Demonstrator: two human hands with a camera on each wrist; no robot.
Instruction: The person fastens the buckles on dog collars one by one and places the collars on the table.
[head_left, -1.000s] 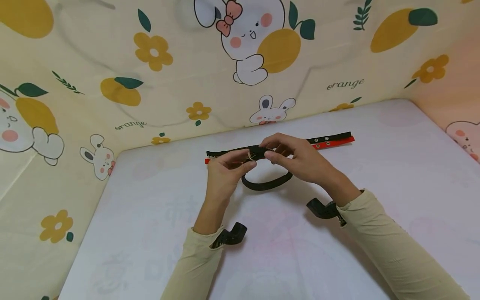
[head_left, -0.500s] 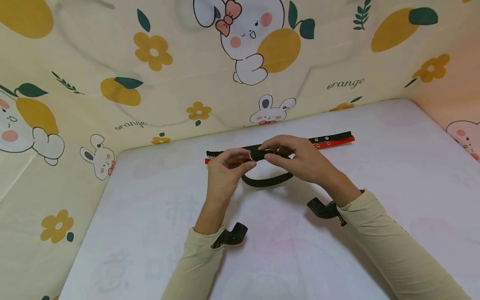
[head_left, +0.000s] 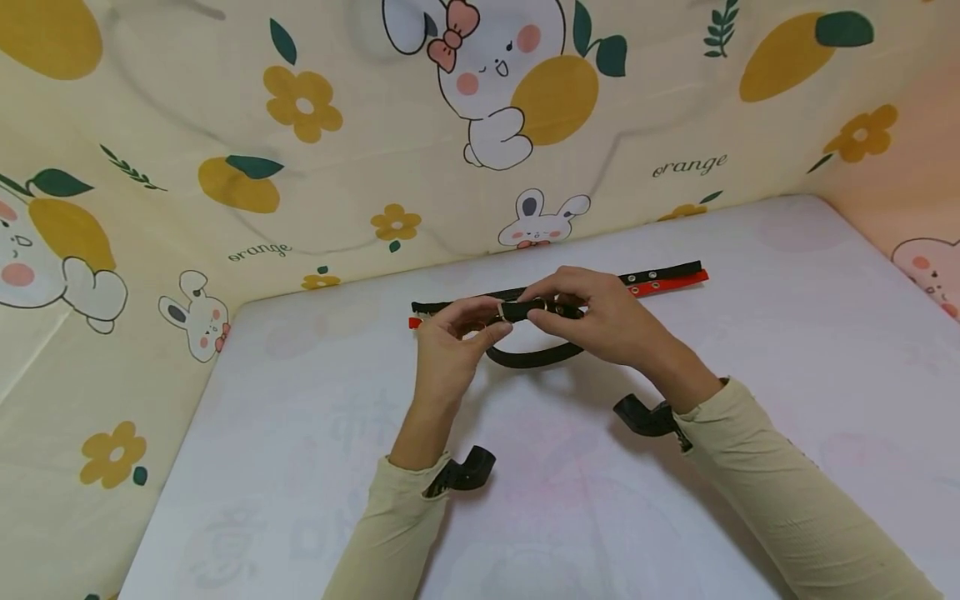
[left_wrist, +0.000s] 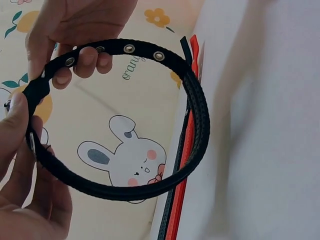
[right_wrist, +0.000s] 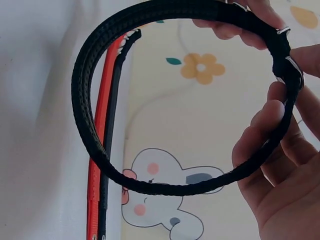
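A black collar (head_left: 534,358), fastened into a round loop, is held up between both hands above the table. Its metal buckle (right_wrist: 294,72) and a row of metal eyelets (left_wrist: 129,48) show in the wrist views. My left hand (head_left: 450,350) pinches the loop's left side near the buckle part, thumb in front. On the other side my right hand (head_left: 603,321) pinches the strap between thumb and fingers, with a short length of strap under its palm. The loop hangs down below the fingers. Exactly how the strap end passes the buckle is partly covered by fingers.
Behind the hands, a second black collar (head_left: 663,273) and a red collar (head_left: 671,284) lie straight, side by side, on the white table (head_left: 360,467). A patterned cloth wall (head_left: 337,192) rises at the table's back edge.
The buckle part of the held collar has turned, so more of the strap shows between the fingertips and under the right hand. The loop's bottom has risen slightly. Both hands stay nearly in place.
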